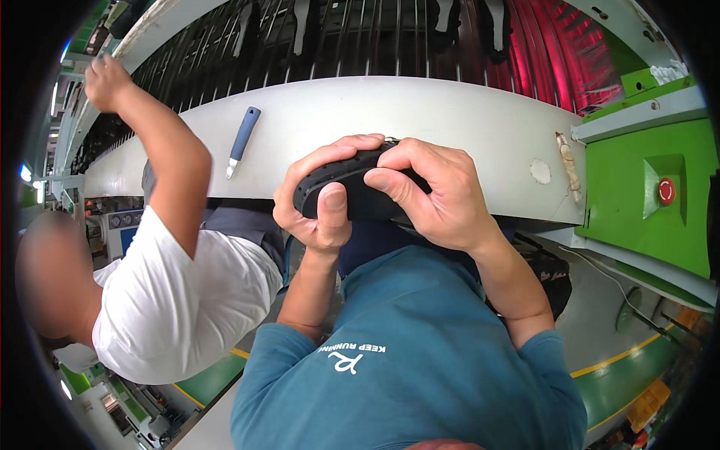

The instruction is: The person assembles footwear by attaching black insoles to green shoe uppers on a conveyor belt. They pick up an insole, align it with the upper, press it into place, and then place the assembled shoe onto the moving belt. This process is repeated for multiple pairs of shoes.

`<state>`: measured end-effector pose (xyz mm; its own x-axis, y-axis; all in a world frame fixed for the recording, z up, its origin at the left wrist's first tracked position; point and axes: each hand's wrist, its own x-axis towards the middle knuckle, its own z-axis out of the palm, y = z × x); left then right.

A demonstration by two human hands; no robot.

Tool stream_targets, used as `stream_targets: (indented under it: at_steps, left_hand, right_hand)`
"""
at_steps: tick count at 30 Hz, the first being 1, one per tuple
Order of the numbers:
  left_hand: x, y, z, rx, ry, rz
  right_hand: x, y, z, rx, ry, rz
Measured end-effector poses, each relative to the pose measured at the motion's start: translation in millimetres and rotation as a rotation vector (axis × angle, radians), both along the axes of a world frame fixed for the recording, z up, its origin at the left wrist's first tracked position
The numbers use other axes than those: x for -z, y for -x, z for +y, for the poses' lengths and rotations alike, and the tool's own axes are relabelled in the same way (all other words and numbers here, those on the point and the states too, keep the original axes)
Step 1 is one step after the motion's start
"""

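Both hands hold a black shoe sole [367, 196] in front of my body, just over the near edge of the white bench. My left hand [319, 187] wraps round its left end, with the thumb on the near side and the fingers over the top. On the right part, my right hand [439, 191] grips it, the thumb lying across the near face and the fingers over the far edge. Fingers cover much of it. A knife with a blue handle [244, 135] lies on the bench to the left, apart from my hands.
Beyond the white bench [360, 97] runs a roller conveyor [367, 45] carrying several black-and-white pieces [301, 26]. A co-worker in a white shirt [180, 300] sits at left, arm raised toward the conveyor. At right stand a taped stick [568, 166] and a green panel with a red button [665, 190].
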<state>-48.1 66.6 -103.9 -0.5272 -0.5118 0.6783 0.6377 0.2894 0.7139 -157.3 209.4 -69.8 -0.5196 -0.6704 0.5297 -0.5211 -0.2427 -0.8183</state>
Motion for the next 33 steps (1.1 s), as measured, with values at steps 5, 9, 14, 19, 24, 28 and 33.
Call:
stream_targets:
  at_steps: [5,9,14,19,24,28,33]
  left_hand:
    - [-1.1,-2.4,5.7,-0.007,0.015,-0.005]
    - [-3.1,-2.5,9.7,-0.012,0.046,-0.013]
    - [-17.4,3.5,9.3,-0.009,0.191,-0.128]
    - [-36.5,18.2,12.1,0.058,0.394,-0.188]
    - [-44.9,29.4,23.0,0.039,0.446,-0.231]
    - [-50.1,31.1,28.0,0.033,0.456,-0.212]
    - [-49.2,35.6,19.9,0.047,0.459,-0.239]
  right_hand:
    - [-5.7,-2.0,7.7,-0.015,-0.053,-0.083]
    - [-15.9,4.1,16.8,-0.082,-0.2,-0.212]
    - [-10.6,22.4,27.2,-0.133,-0.261,-0.336]
    - [9.8,26.6,43.5,-0.104,-0.095,-0.384]
    - [17.8,27.1,62.6,-0.1,-0.084,-0.519]
    - [21.5,23.2,67.0,-0.08,-0.071,-0.521]
    - [24.0,24.8,61.1,-0.037,-0.052,-0.5]
